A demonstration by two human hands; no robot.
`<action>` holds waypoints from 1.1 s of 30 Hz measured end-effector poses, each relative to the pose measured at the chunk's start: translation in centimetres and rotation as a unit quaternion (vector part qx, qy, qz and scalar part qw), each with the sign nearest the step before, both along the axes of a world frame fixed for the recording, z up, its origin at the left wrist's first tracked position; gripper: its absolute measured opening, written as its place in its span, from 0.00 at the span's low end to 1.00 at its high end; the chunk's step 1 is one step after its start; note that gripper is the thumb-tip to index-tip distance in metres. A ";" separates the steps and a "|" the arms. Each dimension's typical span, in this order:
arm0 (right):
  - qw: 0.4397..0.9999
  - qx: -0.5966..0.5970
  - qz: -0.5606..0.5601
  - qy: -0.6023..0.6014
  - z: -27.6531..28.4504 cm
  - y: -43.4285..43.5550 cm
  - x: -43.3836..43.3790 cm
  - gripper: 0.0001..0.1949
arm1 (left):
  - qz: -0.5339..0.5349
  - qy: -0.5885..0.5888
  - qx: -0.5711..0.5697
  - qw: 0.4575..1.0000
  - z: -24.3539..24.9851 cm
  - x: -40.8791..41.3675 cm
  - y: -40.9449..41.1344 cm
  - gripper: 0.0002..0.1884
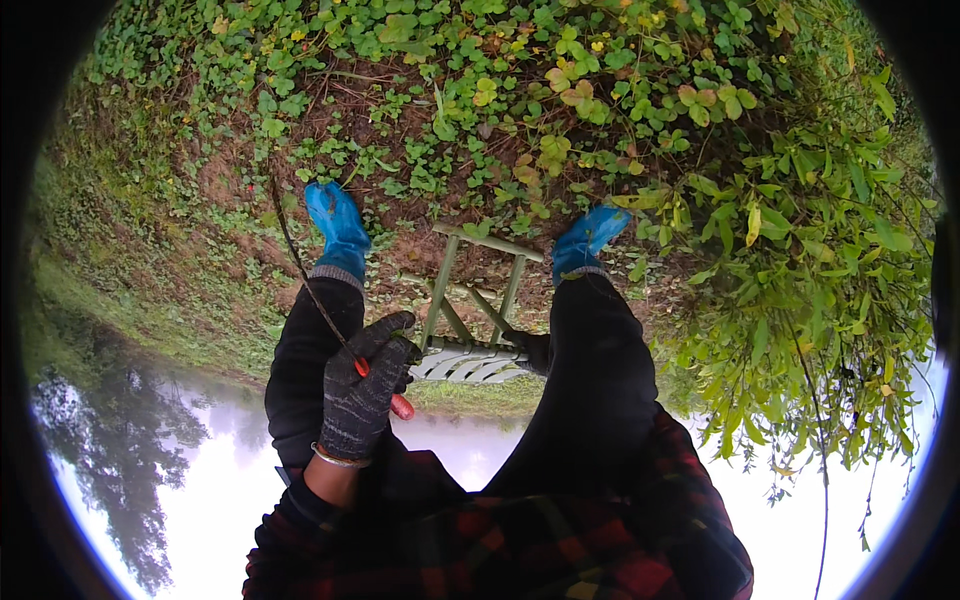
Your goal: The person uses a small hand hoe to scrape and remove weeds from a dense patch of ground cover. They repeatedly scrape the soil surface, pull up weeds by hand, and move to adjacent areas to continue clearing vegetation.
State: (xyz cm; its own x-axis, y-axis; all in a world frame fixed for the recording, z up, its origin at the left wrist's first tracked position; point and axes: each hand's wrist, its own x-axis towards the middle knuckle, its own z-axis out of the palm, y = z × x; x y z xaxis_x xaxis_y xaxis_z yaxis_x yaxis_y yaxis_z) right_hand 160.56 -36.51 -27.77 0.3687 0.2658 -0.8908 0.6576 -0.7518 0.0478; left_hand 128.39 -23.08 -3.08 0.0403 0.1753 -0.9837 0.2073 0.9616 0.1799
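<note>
My left hand (364, 386), in a dark grey knit glove, is closed around the red handle (402, 406) of a tool that looks like a sickle. Its thin, dark, slightly bent blade (304, 274) reaches past my left shin towards the ground. Between my legs is a small pale green folding stool (472, 360) with a slatted seat and crossed legs. My right hand (534, 351), in a dark glove, holds the seat's edge, partly hidden behind my right leg.
Low leafy plants (465, 150), some yellowing, cover much of the brown soil before me. My feet are in blue boot covers (337, 225), apart, either side of the stool. A leafy shrub (780, 225) with drooping branches stands close on the right.
</note>
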 end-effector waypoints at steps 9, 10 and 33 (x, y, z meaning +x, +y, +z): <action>0.991 -0.034 0.012 0.129 6.4 -7.1 -5.8 0.17 | -0.022 -0.019 -0.014 0.999 -0.1 0.7 0.5 0.17; 0.987 -0.043 0.018 0.156 8.2 -8.3 -7.0 0.17 | -0.025 -0.023 -0.012 0.999 -0.1 0.7 0.4 0.17; 0.981 0.107 -0.140 -0.077 22.1 -10.7 3.8 0.15 | 0.067 -0.059 0.094 0.992 -4.3 2.5 0.8 0.16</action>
